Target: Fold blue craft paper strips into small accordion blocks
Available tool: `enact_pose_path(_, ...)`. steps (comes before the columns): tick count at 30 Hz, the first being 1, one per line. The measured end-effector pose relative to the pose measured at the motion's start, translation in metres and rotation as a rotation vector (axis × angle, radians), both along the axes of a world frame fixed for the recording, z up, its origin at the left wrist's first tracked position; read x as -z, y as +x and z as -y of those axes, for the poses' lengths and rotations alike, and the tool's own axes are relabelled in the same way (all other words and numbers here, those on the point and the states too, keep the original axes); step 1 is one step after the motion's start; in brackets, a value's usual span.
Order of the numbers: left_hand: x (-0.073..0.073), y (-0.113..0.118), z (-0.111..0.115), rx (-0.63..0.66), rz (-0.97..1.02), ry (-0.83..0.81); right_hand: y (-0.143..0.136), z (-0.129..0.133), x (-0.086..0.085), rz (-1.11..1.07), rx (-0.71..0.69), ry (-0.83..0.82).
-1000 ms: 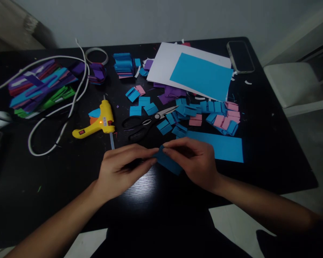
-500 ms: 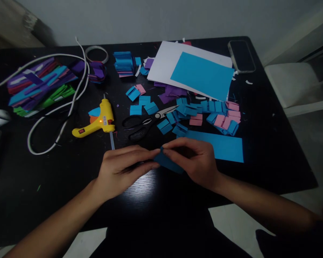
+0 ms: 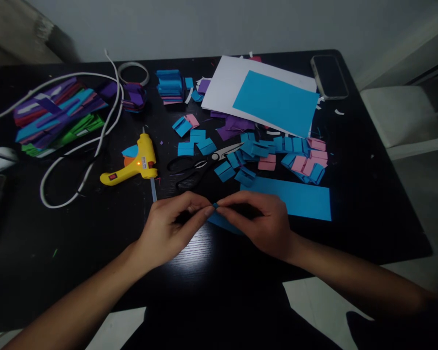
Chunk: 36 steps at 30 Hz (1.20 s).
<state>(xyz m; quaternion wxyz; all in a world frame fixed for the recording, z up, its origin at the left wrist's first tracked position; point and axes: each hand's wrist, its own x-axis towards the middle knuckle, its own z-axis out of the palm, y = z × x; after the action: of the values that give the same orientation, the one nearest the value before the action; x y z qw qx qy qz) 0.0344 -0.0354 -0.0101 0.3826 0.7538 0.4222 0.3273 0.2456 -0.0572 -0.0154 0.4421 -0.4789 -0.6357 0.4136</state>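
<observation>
Both hands pinch one blue paper strip (image 3: 224, 224) just above the front part of the black table. My left hand (image 3: 173, 226) is closed, thumb and forefinger meeting on the strip's left end. My right hand (image 3: 261, 218) grips the same end from the right, its fingertips touching those of the left. Most of the strip lies hidden under the right fingers. Behind the right hand a flat blue paper piece (image 3: 304, 198) rests on the table. Black-handled scissors (image 3: 199, 167) lie partly open beyond the hands, beside several small folded blue and pink paper pieces (image 3: 224, 171).
A yellow glue gun (image 3: 142, 163) with a lit orange light lies left of the scissors. A white cable (image 3: 95, 155) loops across the left side near bundled coloured paper strips (image 3: 54, 116). White sheets (image 3: 219, 90), a blue sheet (image 3: 277, 102) and a phone (image 3: 328, 78) lie at the back right.
My left fingers have moved up from the strip's lower edge and now pinch its end against my right fingertips. The right hand has shifted slightly left.
</observation>
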Motion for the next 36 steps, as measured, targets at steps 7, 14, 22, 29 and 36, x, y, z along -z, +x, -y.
enact_pose_path(7,-0.002,0.000,0.000,-0.014,-0.024,0.007,0.000,-0.003,0.002,-0.035,-0.024,0.142)
enact_pose_path(14,0.000,-0.001,0.001,-0.003,-0.024,0.011,0.001,-0.002,0.005,-0.039,-0.024,0.172)
enact_pose_path(22,0.001,0.000,0.001,0.008,-0.013,0.024,0.000,0.000,0.008,-0.030,-0.058,0.184)
enact_pose_path(29,-0.001,-0.009,-0.004,-0.113,0.012,-0.008,0.001,0.001,0.007,0.006,0.030,0.052)
enact_pose_path(36,-0.004,-0.022,-0.014,-0.265,0.095,0.123,0.003,-0.001,0.004,-0.118,-0.011,-0.097)
